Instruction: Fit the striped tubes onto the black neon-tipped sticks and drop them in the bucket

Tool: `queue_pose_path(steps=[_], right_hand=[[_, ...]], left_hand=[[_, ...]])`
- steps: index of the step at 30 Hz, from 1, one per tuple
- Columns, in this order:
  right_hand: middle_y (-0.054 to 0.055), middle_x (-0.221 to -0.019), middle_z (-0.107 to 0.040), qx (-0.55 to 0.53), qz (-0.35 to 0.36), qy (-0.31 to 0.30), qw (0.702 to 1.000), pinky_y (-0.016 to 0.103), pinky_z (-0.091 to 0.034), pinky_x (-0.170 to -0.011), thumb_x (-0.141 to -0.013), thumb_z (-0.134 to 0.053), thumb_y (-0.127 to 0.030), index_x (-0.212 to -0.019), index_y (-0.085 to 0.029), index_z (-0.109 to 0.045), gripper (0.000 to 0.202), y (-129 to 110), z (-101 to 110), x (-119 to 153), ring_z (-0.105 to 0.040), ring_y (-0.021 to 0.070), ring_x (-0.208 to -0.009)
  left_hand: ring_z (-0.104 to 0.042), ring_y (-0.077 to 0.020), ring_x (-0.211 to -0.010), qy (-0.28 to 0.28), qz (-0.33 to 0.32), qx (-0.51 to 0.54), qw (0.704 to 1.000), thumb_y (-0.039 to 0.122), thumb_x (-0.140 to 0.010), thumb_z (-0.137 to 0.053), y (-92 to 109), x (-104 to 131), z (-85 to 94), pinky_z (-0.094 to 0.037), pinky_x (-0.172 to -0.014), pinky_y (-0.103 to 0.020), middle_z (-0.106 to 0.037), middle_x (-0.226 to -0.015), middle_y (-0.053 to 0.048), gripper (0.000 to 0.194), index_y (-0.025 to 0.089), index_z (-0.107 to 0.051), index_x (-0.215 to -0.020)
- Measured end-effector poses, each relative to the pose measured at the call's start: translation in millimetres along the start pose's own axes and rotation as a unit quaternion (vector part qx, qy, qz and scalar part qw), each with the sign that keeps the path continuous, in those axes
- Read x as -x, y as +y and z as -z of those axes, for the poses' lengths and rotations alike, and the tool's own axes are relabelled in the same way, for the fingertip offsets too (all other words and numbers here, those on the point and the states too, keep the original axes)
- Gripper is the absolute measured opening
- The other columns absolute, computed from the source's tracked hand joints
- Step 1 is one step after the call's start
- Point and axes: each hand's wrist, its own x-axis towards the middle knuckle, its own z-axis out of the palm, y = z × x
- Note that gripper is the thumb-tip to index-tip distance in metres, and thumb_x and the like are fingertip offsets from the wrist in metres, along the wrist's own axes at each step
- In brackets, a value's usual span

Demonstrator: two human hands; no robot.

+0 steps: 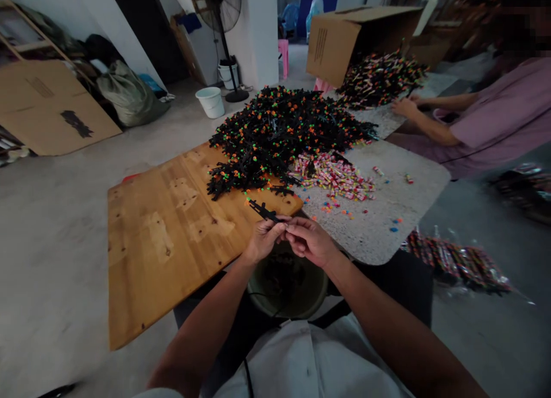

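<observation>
My left hand (263,240) is closed around a small black toy gun (263,211), whose green-and-orange muzzle tip points away to the upper left. At the toy gun's near end, my right hand (310,240) pinches with thumb and fingers, touching the left fingertips; any small part between them is hidden. Both hands are over the near edge of the tables, above a bucket (318,295) with dark pieces in it. Just beyond lies a big heap of similar black toy guns (279,128). Beside it is a pile of small pink-and-yellow wrapped tubes (333,177).
A wooden tabletop (142,249) adjoins a grey speckled table (387,214) with loose coloured bits (394,229). A co-worker in a pink shirt (503,111) sits at right, near another heap (383,80) and a cardboard box (331,48). Packed bags (460,260) lie on the floor.
</observation>
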Motion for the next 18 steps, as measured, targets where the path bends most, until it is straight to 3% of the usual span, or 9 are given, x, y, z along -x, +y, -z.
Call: queue_pose_path(steps=[2,4,6,7,8,10,12,15,18], right_hand=[[-0.006,-0.062,-0.058,0.022,-0.008,0.01,1.0,0.019,-0.031,-0.034,-0.075,-0.082,-0.045,-0.082,-0.021,-0.063,0.031,4.7,10.4,-2.2,-0.038,0.0053,-0.039],[-0.007,-0.06,-0.057,0.089,-0.002,0.051,0.995,0.021,-0.035,-0.036,-0.078,-0.079,-0.047,-0.083,-0.021,-0.063,0.031,11.6,30.0,-3.7,-0.042,0.0072,-0.039],[-0.007,-0.057,-0.057,0.199,0.001,0.093,0.975,0.022,-0.038,-0.038,-0.082,-0.075,-0.048,-0.084,-0.021,-0.063,0.03,21.8,55.6,-2.4,-0.046,0.0089,-0.04],[-0.006,-0.057,-0.058,0.259,-0.013,0.095,0.961,0.022,-0.038,-0.039,-0.083,-0.073,-0.048,-0.084,-0.021,-0.064,0.029,28.2,68.5,-0.7,-0.048,0.0095,-0.04],[-0.006,-0.058,-0.06,0.316,-0.034,0.082,0.945,0.021,-0.038,-0.04,-0.085,-0.072,-0.046,-0.084,-0.02,-0.064,0.027,35.4,80.1,1.4,-0.049,0.0099,-0.041],[-0.004,-0.061,-0.065,0.401,-0.09,0.017,0.912,0.021,-0.038,-0.042,-0.084,-0.072,-0.041,-0.085,-0.02,-0.066,0.021,50.2,96.2,5.5,-0.053,0.0107,-0.044],[-0.002,-0.065,-0.068,0.448,-0.122,-0.044,0.884,0.021,-0.04,-0.046,-0.083,-0.072,-0.036,-0.084,-0.021,-0.069,0.015,61.0,101.8,6.4,-0.058,0.0121,-0.05],[0.0,-0.07,-0.072,0.501,-0.092,-0.083,0.857,0.022,-0.042,-0.053,-0.082,-0.072,-0.03,-0.08,-0.021,-0.072,0.009,57.5,98.4,-2.5,-0.063,0.0146,-0.06],[0.001,-0.067,-0.072,0.532,-0.016,-0.017,0.846,0.024,-0.043,-0.057,-0.089,-0.064,-0.029,-0.076,-0.021,-0.072,0.017,25.1,97.7,-25.1,-0.063,0.0157,-0.06]], left_hand=[[-0.059,-0.0129,-0.06,-0.026,0.025,-0.024,0.999,0.066,-0.086,-0.07,-1.1,0.4,6.5,-0.05,-0.059,-0.025,-0.069,-0.071,-0.004,0.051,0.016,-0.076,-0.087],[-0.063,-0.0142,-0.061,-0.124,0.093,-0.076,0.985,0.063,-0.083,-0.075,2.2,-1.0,23.3,-0.05,-0.058,-0.024,-0.073,-0.075,-0.005,0.047,0.016,-0.078,-0.09],[-0.063,-0.0145,-0.057,-0.236,0.158,-0.149,0.947,0.059,-0.082,-0.077,8.9,-6.4,46.3,-0.047,-0.053,-0.023,-0.073,-0.071,-0.004,0.042,0.018,-0.078,-0.087],[-0.062,-0.0145,-0.055,-0.263,0.167,-0.19,0.931,0.057,-0.085,-0.075,12.1,-11.6,57.1,-0.046,-0.052,-0.023,-0.071,-0.068,-0.003,0.039,0.018,-0.077,-0.083],[-0.061,-0.0149,-0.054,-0.256,0.15,-0.235,0.926,0.055,-0.089,-0.07,14.4,-19.1,65.7,-0.046,-0.053,-0.023,-0.069,-0.065,-0.002,0.038,0.019,-0.076,-0.079],[-0.065,-0.0176,-0.065,-0.156,0.051,-0.328,0.93,0.047,-0.097,-0.061,13.9,-41.1,72.8,-0.052,-0.064,-0.026,-0.07,-0.071,-0.003,0.034,0.02,-0.075,-0.083],[-0.07,-0.023,-0.095,-0.061,-0.08,-0.407,0.908,0.036,-0.098,-0.058,5.6,-69.8,65.7,-0.055,-0.089,-0.034,-0.076,-0.099,-0.007,0.024,0.02,-0.076,-0.105],[-0.051,-0.0295,-0.138,-0.049,-0.187,-0.482,0.854,0.024,-0.099,-0.056,-16.0,-112.7,43.7,-0.038,-0.119,-0.046,-0.062,-0.143,-0.015,0.039,0.019,-0.067,-0.136],[-0.044,-0.033,-0.143,-0.058,-0.171,-0.539,0.823,0.021,-0.099,-0.056,-35.1,-139.4,32.7,-0.033,-0.122,-0.053,-0.056,-0.149,-0.017,0.039,0.02,-0.068,-0.136]])
